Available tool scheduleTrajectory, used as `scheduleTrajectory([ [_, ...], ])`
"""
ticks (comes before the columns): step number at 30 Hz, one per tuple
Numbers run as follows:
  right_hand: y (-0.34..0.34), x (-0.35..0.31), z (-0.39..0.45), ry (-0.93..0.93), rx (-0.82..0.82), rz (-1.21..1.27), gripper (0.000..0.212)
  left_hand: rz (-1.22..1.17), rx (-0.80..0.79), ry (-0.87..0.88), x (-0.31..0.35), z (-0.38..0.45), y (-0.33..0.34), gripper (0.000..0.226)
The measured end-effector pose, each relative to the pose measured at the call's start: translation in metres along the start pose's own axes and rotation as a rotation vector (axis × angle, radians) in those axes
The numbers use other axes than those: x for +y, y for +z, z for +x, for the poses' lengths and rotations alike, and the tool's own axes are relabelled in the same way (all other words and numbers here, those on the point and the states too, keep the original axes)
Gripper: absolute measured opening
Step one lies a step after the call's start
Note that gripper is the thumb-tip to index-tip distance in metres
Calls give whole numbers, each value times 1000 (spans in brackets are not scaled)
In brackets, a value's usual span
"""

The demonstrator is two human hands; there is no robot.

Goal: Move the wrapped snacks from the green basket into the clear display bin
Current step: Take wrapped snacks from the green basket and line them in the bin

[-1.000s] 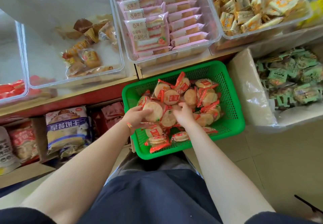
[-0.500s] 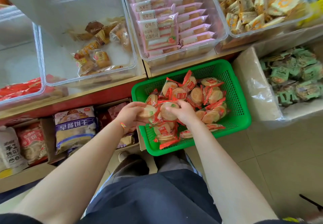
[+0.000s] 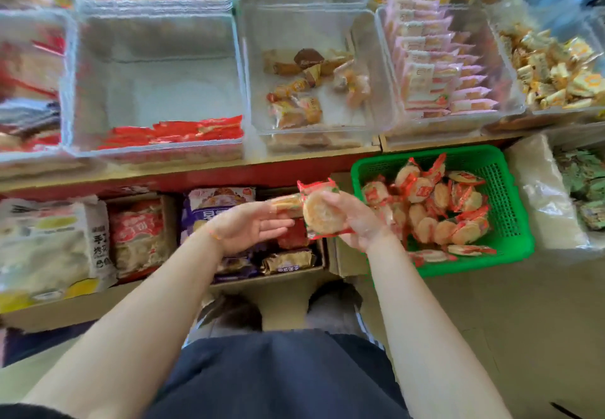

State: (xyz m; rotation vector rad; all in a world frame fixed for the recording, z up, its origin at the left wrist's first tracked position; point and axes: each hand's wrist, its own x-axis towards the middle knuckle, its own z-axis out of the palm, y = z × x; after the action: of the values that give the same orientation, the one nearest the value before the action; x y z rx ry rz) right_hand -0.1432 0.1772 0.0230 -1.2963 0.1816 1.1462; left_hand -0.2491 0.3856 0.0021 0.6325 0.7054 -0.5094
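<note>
The green basket (image 3: 512,212) sits on the floor at the right, with several round snacks (image 3: 438,212) in red-edged wrappers inside. My right hand (image 3: 361,225) holds one wrapped snack (image 3: 322,215) upright, left of the basket and below the shelf edge. My left hand (image 3: 248,227) is palm up beside it, with a second wrapped snack (image 3: 286,204) at its fingertips; the grip is blurred. Above, on the shelf, a clear display bin (image 3: 157,81) has a row of red wrapped packs (image 3: 176,132) along its front wall.
More clear bins line the shelf: mixed brown snacks (image 3: 307,91), pink packs (image 3: 432,68), yellow packs (image 3: 556,75). Under the red shelf edge (image 3: 196,174) stand cardboard boxes and large snack bags (image 3: 49,242). A plastic-wrapped bundle (image 3: 550,196) lies right of the basket.
Both hands have lifted out of the green basket and moved left, each with a wrapped snack. The view has swung left, showing the bin with red packs.
</note>
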Motion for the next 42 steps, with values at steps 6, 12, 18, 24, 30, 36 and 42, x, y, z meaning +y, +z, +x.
scheduleTrajectory([
  [6, 146, 34, 41, 20, 196, 6, 42, 471, 225, -2, 35, -80, -104, 17],
  [12, 196, 26, 46, -13, 304, -22, 26, 552, 370, 89, 64, -111, -154, 23],
  [18, 203, 6, 41, -132, 191, -49, 24, 418, 269, 93, 72, -110, -148, 26],
  [24, 204, -15, 40, -217, -51, -83, 24, 181, 256, 75, 76, -110, -126, 29],
  [30, 190, -23, 44, -212, -48, -308, 26, 75, 180, 61, 92, -104, -110, 34],
  [36, 194, -30, 50, -143, -51, -320, 36, 180, 102, 162, 101, -99, -98, 43],
  [42, 199, -40, 61, -52, 127, -315, 44, 113, 105, 348, 115, -95, -100, 40],
])
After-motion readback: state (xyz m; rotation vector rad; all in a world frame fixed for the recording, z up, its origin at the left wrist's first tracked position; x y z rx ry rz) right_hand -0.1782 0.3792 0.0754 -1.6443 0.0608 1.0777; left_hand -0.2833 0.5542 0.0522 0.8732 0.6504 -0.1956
